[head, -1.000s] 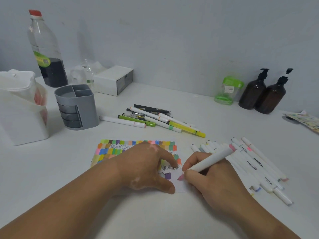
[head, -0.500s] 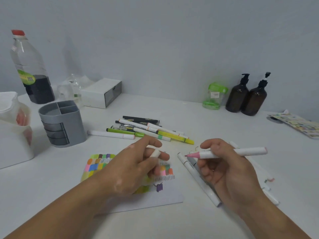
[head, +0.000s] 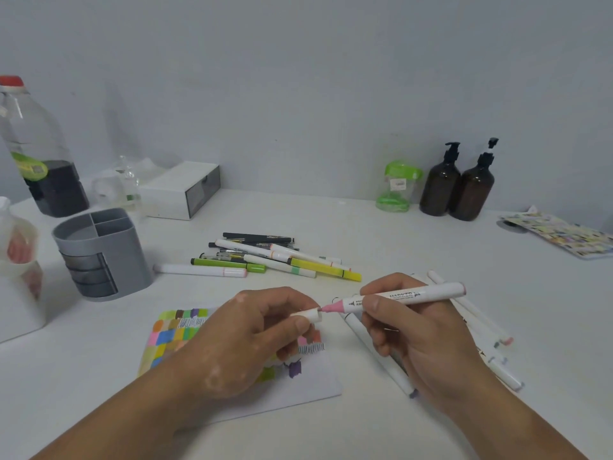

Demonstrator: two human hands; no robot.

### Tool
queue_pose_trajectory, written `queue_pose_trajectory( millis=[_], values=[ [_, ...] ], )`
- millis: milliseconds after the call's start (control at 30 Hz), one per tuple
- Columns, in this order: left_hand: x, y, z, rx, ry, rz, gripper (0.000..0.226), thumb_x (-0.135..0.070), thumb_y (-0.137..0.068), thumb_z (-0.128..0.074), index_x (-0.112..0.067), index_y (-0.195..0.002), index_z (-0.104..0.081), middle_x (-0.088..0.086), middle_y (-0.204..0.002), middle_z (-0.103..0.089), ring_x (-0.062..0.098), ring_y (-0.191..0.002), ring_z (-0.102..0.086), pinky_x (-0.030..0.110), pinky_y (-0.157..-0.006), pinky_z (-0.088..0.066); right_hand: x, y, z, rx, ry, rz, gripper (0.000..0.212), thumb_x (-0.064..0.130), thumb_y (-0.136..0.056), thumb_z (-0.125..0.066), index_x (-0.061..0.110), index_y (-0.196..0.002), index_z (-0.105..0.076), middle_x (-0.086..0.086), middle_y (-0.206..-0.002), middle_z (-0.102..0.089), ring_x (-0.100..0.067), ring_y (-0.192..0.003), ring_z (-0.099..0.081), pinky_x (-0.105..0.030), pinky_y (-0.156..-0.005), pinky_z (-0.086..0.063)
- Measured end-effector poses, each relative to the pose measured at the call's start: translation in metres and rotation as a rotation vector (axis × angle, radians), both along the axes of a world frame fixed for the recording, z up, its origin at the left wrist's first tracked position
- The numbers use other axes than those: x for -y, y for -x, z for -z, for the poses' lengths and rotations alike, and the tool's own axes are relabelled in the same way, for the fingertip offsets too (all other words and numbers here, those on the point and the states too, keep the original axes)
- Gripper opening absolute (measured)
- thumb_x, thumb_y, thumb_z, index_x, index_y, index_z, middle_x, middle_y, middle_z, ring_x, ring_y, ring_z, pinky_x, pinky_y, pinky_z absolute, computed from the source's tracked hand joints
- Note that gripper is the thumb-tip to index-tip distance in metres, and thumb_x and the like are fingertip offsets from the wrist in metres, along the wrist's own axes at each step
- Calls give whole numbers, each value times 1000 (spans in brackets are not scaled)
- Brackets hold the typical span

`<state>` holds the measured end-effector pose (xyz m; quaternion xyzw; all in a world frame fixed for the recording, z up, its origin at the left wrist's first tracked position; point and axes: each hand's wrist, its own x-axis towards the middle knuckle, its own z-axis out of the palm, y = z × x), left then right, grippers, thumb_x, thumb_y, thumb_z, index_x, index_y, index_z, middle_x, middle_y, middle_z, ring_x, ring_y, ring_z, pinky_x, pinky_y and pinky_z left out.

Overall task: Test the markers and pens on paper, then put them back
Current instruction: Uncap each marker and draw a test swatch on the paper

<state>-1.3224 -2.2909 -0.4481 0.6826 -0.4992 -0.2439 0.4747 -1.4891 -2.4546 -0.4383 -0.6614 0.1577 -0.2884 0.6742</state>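
My right hand (head: 418, 330) holds a white marker (head: 414, 294) level above the table, its pink tip pointing left. My left hand (head: 252, 336) pinches the marker's white cap (head: 310, 316), whose open end meets the pink tip. Below the hands lies the test paper (head: 172, 336), covered with coloured swatches. A pile of white markers (head: 477, 327) lies under and right of my right hand. A second heap of pens and markers (head: 282, 257) lies farther back. The grey pen holder (head: 99, 254) stands empty at the left.
A large bottle (head: 39, 154) with dark liquid, a white drawer box (head: 182, 190) and a white container (head: 16, 270) stand at the left. A green jar (head: 398, 185) and two brown pump bottles (head: 457, 184) line the back wall. A patterned sheet (head: 560, 234) lies far right.
My right hand lifted the marker off the paper and turned it level. My left hand left the paper, and now brings the cap to the pink tip.
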Motion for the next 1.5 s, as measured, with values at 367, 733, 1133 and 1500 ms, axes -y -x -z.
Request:
queue_pose_trajectory(
  millis=[367, 733, 1133, 1500],
  values=[
    [0, 1, 1, 17, 12, 17, 18, -23, -104, -55, -31, -107, -72, -3, -82, -74, 19, -70, -69, 31, -71, -58, -4, 0, 5, -46, 90, -39, 30, 36, -66, -81, 17, -88, -77, -12, -65, -64, -21, -53, -53, -25, -50, -44],
    [3, 7, 2, -144, 109, 60, 18, -25, -98, -59, -23, -102, -76, 5, -81, -72, 19, -66, -64, 26, -63, -54, -11, -1, 4, 23, 13, -38, 20, 25, -70, -82, 17, -88, -80, -13, -69, -70, -19, -53, -58, -24, -52, -49],
    [-121, 10, -25, -285, 171, -329, 24, -13, -99, -59, -15, -85, -78, 9, -80, -71, 20, -65, -56, 33, -61, -46, -73, 41, -26, -547, 386, 25, 24, 28, -79, -85, 28, -100, -73, 6, -70, -74, -6, -56, -65, -26, -53, -50],
    [-489, 99, 102, -646, 35, -763, 23, -17, -87, -60, -1, -96, -73, 17, -82, -58, 18, -59, -41, 25, -54, -35, -339, 43, 52, -421, 702, -504, 17, 34, -78, -84, 36, -91, -73, 18, -79, -74, 1, -65, -66, -10, -65, -49]
  ],
)
